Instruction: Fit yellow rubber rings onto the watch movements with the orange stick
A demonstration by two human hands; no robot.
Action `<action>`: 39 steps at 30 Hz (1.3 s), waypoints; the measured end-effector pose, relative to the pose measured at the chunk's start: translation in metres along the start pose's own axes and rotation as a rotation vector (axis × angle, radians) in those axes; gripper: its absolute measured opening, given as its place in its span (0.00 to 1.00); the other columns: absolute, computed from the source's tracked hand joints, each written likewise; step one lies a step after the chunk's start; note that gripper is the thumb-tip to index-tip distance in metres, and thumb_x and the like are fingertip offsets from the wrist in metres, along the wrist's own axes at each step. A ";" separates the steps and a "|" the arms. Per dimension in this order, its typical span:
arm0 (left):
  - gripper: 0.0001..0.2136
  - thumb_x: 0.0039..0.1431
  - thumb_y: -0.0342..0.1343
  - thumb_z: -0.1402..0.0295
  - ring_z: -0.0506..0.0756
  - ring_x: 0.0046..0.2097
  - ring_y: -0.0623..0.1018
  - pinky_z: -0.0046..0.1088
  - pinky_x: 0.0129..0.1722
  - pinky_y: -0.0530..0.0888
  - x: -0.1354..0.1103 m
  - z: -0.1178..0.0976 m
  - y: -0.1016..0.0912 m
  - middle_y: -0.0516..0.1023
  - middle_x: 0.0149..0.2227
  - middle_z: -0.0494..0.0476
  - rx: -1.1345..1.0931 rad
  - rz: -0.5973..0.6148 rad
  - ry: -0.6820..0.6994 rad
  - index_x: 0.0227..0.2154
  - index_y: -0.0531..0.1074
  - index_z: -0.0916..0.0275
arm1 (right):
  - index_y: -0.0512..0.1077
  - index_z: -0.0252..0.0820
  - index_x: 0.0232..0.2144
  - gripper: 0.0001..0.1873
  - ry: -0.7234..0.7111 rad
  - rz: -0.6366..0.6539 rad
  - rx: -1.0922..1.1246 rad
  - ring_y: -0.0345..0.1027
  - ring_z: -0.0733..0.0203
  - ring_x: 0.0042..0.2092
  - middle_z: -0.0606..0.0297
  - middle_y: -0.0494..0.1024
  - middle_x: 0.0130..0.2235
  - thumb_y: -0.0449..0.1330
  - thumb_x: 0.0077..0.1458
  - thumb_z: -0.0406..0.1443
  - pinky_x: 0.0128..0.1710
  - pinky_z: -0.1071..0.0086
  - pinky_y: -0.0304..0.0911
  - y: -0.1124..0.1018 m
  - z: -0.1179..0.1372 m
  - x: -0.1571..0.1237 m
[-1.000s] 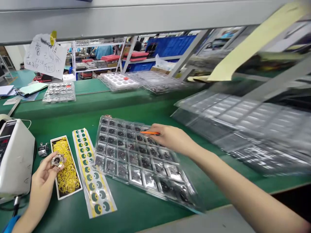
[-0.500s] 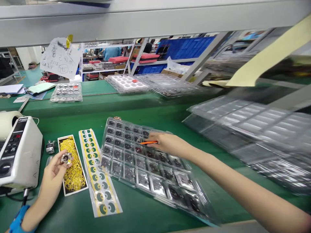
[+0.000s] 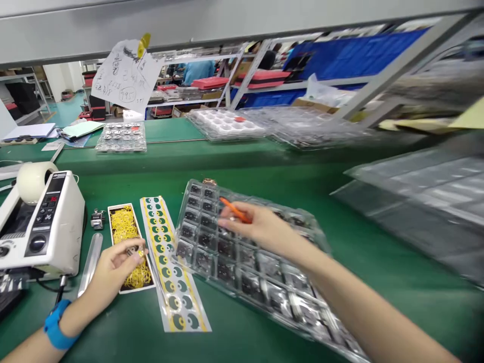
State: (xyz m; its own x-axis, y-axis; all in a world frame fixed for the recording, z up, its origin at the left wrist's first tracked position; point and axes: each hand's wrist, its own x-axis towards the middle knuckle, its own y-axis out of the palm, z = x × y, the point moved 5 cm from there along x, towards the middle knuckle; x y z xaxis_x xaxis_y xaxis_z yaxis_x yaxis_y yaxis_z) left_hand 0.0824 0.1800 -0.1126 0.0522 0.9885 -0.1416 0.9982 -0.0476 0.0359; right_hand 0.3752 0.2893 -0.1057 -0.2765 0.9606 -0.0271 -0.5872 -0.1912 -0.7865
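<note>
The right hand [image 3: 262, 227] is partly closed, with the thumb and fingers pinching an orange pen [image 3: 235, 209] that slants up and to the left. The hand sits over the upper middle of a clear plastic blister tray [image 3: 249, 267], its fingertips at or just above the pockets; whether they touch the plastic cannot be told. Each visible pocket of the tray holds a dark, square-looking component, and the tray lies tilted on the bench [image 3: 113, 335].

The left hand [image 3: 113, 272] is curled, its fingertips drawn together around a small metallic part [image 3: 138, 252], mostly hidden by the fingers. It is right above an open box of yellow rubber bands [image 3: 120, 205], and a blue wristband [image 3: 56, 323] circles that wrist. Between the box and the tray lies a long yellow-and-white sticker strip [image 3: 170, 267] printed with rows of round green-and-black labels, its edge just beside the tray.

Left of the box stand a small tally counter [image 3: 97, 219], a clear slender tube [image 3: 89, 264] and a white tape dispenser [image 3: 47, 224] with a roll on top. Farther along the bench are more trays [image 3: 121, 137], and a blurred stack of clear trays [image 3: 416, 201] sits at the right.
</note>
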 end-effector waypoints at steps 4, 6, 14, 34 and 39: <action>0.16 0.46 0.65 0.54 0.56 0.36 0.76 0.31 0.41 0.72 -0.001 -0.001 0.006 0.80 0.31 0.59 -0.004 0.100 -0.052 0.28 0.79 0.65 | 0.67 0.43 0.42 0.17 -0.183 0.192 0.516 0.63 0.63 0.27 0.69 0.70 0.27 0.61 0.52 0.43 0.28 0.69 0.60 0.061 0.099 -0.025; 0.17 0.44 0.65 0.53 0.53 0.32 0.73 0.28 0.35 0.69 -0.001 -0.002 0.006 0.76 0.26 0.55 -0.018 0.116 -0.057 0.23 0.76 0.65 | 0.66 0.44 0.45 0.17 -0.288 0.268 0.579 0.64 0.63 0.27 0.71 0.70 0.26 0.60 0.53 0.39 0.27 0.70 0.60 0.081 0.132 -0.036; 0.20 0.42 0.66 0.52 0.49 0.26 0.65 0.25 0.29 0.61 -0.004 -0.006 0.004 0.70 0.21 0.50 -0.084 0.083 -0.162 0.19 0.72 0.65 | 0.64 0.43 0.49 0.14 -0.754 -0.217 0.354 0.68 0.65 0.28 0.65 0.74 0.31 0.54 0.60 0.29 0.24 0.73 0.63 0.074 0.147 -0.053; 0.23 0.56 0.62 0.63 0.53 0.45 0.78 0.34 0.52 0.72 -0.008 -0.010 0.011 0.79 0.45 0.57 -0.276 0.192 0.012 0.55 0.67 0.53 | 0.76 0.45 0.30 0.07 -0.433 -0.373 0.604 0.69 0.63 0.33 0.64 0.73 0.31 0.59 0.57 0.31 0.28 0.71 0.63 0.070 0.130 -0.049; 0.21 0.60 0.58 0.66 0.53 0.46 0.77 0.32 0.52 0.72 -0.012 -0.005 0.012 0.77 0.47 0.58 -0.136 0.193 0.020 0.57 0.67 0.55 | 0.75 0.43 0.22 0.09 -0.186 -0.112 0.765 0.67 0.62 0.32 0.62 0.73 0.35 0.64 0.50 0.40 0.27 0.70 0.61 0.083 0.121 -0.036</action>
State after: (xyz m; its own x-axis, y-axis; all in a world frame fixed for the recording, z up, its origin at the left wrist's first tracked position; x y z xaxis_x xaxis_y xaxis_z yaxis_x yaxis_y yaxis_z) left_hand 0.0939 0.1681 -0.1055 0.2394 0.9658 -0.0996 0.9567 -0.2172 0.1935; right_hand 0.2442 0.2148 -0.0958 -0.2677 0.9458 0.1837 -0.9600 -0.2457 -0.1344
